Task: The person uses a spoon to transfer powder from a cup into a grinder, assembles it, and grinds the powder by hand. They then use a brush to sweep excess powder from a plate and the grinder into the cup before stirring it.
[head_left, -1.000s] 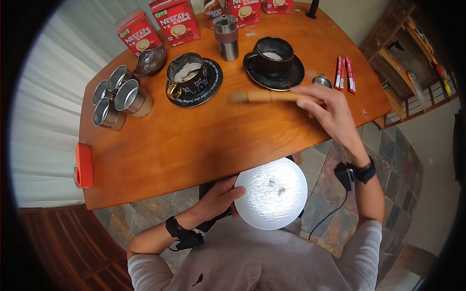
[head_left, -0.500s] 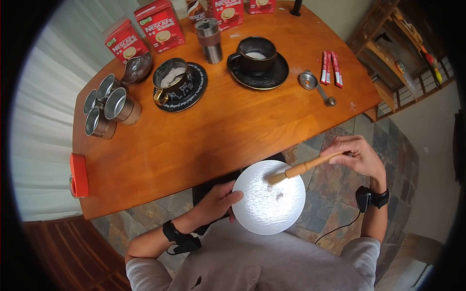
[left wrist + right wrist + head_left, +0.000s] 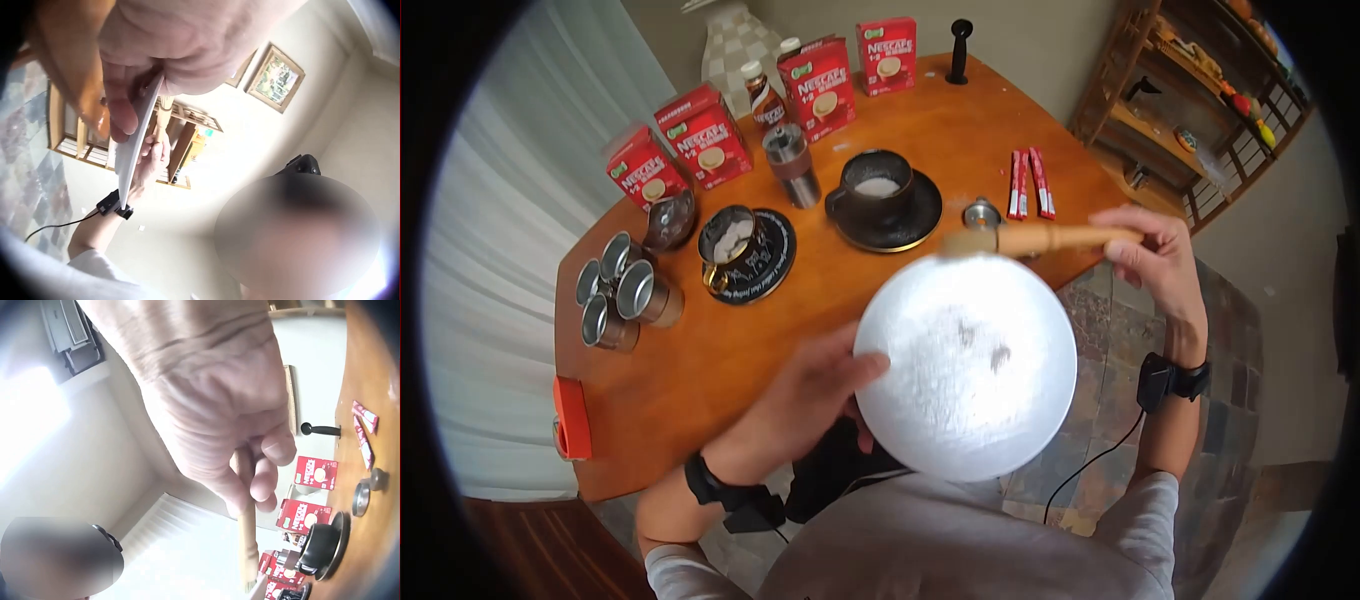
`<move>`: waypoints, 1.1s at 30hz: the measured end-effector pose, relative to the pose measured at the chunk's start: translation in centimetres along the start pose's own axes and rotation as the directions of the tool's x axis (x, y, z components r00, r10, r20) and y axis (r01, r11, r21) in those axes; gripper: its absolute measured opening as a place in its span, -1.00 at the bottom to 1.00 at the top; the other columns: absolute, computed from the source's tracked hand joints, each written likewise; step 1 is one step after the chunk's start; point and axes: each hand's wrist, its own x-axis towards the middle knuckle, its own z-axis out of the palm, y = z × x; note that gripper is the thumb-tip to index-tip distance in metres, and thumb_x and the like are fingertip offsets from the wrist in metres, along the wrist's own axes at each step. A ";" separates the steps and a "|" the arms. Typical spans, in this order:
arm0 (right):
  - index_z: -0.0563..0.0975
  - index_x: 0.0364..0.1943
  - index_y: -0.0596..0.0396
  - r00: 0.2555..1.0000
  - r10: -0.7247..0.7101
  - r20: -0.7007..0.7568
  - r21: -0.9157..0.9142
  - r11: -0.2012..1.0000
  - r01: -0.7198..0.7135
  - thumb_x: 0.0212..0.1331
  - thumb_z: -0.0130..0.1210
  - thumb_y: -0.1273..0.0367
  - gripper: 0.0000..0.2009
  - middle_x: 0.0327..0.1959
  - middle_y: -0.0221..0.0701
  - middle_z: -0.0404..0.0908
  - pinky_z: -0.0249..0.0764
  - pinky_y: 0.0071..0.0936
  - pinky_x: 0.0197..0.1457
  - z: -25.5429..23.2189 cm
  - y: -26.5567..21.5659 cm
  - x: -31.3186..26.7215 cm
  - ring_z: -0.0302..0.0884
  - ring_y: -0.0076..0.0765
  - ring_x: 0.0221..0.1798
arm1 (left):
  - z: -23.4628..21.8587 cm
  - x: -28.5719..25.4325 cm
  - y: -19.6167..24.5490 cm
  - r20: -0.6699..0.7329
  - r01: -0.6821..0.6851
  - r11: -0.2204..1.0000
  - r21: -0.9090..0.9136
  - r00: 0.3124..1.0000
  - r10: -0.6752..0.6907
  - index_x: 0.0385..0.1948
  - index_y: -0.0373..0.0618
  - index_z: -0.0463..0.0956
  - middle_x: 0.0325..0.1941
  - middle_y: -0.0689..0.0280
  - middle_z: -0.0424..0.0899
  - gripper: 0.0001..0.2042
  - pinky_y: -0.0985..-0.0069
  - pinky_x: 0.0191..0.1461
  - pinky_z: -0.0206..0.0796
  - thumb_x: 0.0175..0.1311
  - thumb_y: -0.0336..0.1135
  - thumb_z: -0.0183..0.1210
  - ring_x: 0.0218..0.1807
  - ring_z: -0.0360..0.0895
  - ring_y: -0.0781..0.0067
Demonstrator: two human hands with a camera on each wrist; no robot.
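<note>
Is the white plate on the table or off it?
Off the table: the left hand grips the plate, and the left wrist view shows it edge-on in the air.

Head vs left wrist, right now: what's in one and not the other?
Only head: the red coffee boxes, black cup, steel cups and red sachets on the table.
Only left wrist: a framed picture on the wall, and the person's head, blurred.
Both: the white plate gripped by the left hand, the wooden brush held by the right hand, and the shelf.
</note>
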 end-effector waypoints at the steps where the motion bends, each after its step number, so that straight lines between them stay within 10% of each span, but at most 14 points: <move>1: 0.72 0.16 0.07 0.997 -0.062 -0.039 -0.028 0.998 0.061 0.33 0.36 0.36 -0.67 -0.31 -0.55 0.74 0.23 -0.77 -0.59 -0.9 0.8 1.3 0.42 -0.82 -0.54 | -0.3 1.3 1.6 -0.007 -0.018 1.000 0.002 1.000 0.018 0.28 -0.26 0.46 -0.16 0.19 0.74 -0.63 0.51 -0.46 0.58 0.60 -0.24 0.02 -0.36 0.71 0.46; 7: 0.71 0.16 0.16 0.937 -0.121 -0.327 0.050 0.988 0.145 0.39 0.27 0.35 -0.68 -0.32 -0.54 0.71 0.26 -0.75 -0.55 -1.6 -0.1 9.7 0.46 -0.78 -0.45 | -3.2 12.8 9.9 -0.124 -0.188 0.979 0.084 0.972 0.198 0.17 -0.39 0.46 -0.07 0.11 0.73 -0.67 0.44 -0.40 0.66 0.53 -0.35 0.02 -0.25 0.75 0.35; 13: 0.72 0.08 0.25 0.955 -0.111 -0.276 -0.087 0.992 0.090 0.35 0.28 0.39 -0.70 -0.38 -0.51 0.69 0.40 -0.60 -0.41 -0.2 3.0 17.6 0.50 -0.66 -0.44 | -5.5 24.1 13.6 -0.258 -0.163 0.986 0.031 0.952 0.165 0.27 -0.41 0.35 0.06 -0.04 0.69 -0.63 0.28 -0.13 0.82 0.48 -0.51 0.02 -0.05 0.80 0.11; 33: 0.74 0.00 0.24 0.978 0.059 -0.198 -0.302 0.946 -0.118 0.32 0.29 0.35 -0.72 -0.28 -0.17 0.80 0.62 -0.23 0.02 4.2 11.6 26.2 0.77 -0.17 -0.19 | -11.4 37.1 11.4 -0.443 0.118 0.993 0.030 0.892 -0.092 0.21 -0.24 0.46 0.02 0.13 0.75 -0.72 0.22 -0.12 0.81 0.53 -0.56 0.05 -0.16 0.83 0.13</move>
